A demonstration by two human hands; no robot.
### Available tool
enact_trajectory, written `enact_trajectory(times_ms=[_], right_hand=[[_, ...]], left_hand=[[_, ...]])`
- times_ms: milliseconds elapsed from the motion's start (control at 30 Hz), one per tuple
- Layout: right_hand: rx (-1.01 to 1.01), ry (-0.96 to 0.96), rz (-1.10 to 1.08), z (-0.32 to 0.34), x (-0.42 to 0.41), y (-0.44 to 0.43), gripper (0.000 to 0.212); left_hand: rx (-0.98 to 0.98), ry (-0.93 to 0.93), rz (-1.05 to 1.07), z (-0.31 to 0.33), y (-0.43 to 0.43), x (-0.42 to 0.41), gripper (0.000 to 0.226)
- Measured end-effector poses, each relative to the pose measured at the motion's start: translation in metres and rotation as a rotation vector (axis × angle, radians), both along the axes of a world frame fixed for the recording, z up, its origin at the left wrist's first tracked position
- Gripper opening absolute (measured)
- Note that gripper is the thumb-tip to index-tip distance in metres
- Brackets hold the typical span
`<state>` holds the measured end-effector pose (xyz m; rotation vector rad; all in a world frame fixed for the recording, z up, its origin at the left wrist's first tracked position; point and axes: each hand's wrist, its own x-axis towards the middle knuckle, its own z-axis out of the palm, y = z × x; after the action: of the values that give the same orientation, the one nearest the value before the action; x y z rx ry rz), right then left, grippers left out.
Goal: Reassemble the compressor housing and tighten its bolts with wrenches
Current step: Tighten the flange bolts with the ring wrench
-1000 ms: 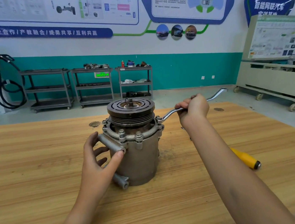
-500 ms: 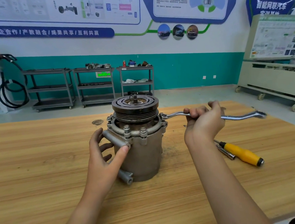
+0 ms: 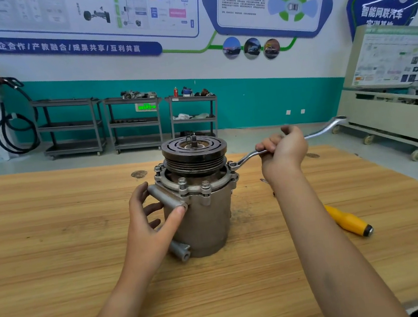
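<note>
Your right hand [image 3: 285, 153], fisted round the ring wrench [image 3: 323, 130], has swung the handle back from four o'clock to two, its ring on the three-o'clock flange bolt [image 3: 233, 166]. That probably resets for another tightening stroke. Your left hand [image 3: 147, 218], fingers spread, braces the compressor housing [image 3: 199, 220] mid-table [image 3: 53, 230].

Matt metal housing [image 3: 202, 219], glossy wrench [image 3: 325, 129].
</note>
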<state>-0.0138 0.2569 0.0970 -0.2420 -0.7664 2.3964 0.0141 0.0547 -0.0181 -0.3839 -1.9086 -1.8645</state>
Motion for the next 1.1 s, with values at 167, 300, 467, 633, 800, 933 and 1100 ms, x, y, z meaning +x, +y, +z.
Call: enact_trajectory(times_ms=[167,300,467,633,800,933,1100], right_hand=[[-0.139,-0.030,0.163,-0.009,-0.012,0.008,0.023],[-0.188,0.075,-0.061,-0.024,0.007,-0.002,0.017],[-0.154,0.175,-0.253,-0.031,0.031,-0.024,0.014],[0.074,0.284,-0.399,-0.044,0.050,-0.049,0.025],[0.518,0.414,-0.560,-0.068,0.061,-0.089,0.019],[0.607,0.561,-0.477,-0.060,0.072,-0.103,0.021],[0.274,0.458,-0.009,0.001,0.070,-0.039,0.055]], left_hand=[[-0.008,-0.003,0.009,0.000,0.000,-0.001,0.077],[-0.012,-0.006,0.018,0.000,0.000,-0.001,0.075],[-0.020,-0.001,0.020,0.000,0.001,0.000,0.069],[-0.028,-0.001,0.021,0.000,0.001,0.000,0.061],[-0.020,-0.007,0.018,0.001,0.002,0.002,0.067],[-0.021,-0.008,0.024,0.002,0.002,0.001,0.071],[-0.002,-0.009,0.010,-0.002,0.001,0.000,0.062]])
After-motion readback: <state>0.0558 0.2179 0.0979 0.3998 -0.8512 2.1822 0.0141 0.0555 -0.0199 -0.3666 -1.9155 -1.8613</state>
